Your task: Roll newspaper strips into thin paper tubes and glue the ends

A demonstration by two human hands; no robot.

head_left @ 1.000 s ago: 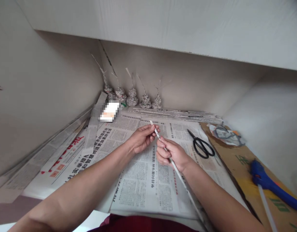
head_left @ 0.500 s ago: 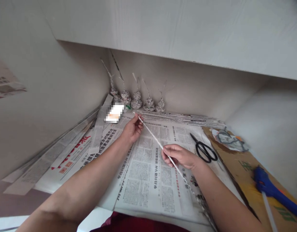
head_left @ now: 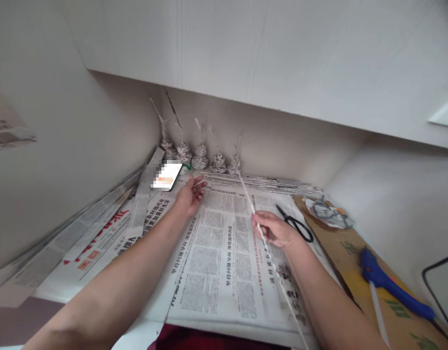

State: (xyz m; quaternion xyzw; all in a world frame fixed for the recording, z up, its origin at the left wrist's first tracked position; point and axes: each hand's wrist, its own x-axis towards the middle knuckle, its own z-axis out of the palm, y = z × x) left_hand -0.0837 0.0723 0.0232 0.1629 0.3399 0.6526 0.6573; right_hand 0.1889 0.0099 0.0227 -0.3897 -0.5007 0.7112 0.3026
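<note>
My right hand (head_left: 274, 229) pinches a long, thin rolled-paper stick (head_left: 277, 272) between thumb and fingers. The stick slants from near the back wall down past my right forearm to the bottom edge of the picture. My left hand (head_left: 190, 195) hovers over the newspaper sheets (head_left: 209, 272), fingers loosely curled and apart, with nothing seen in it. Just beyond it lies a bundle of similar paper sticks (head_left: 271, 182). Black-handled scissors (head_left: 298, 227) rest beside my right hand, partly hidden by it.
Several gourd-shaped woven paper pieces (head_left: 200, 156) stand along the back wall. A phone (head_left: 168, 176) with a blurred screen lies in front of them. Cardboard (head_left: 349, 253) on the right carries a blue glue gun (head_left: 387, 282) and a crumpled piece. A white panel (head_left: 245, 53) overhangs the work surface.
My left hand has let go of the paper stick's far end. My right hand has shifted right with the stick, which now points more steeply away. The view has turned slightly right.
</note>
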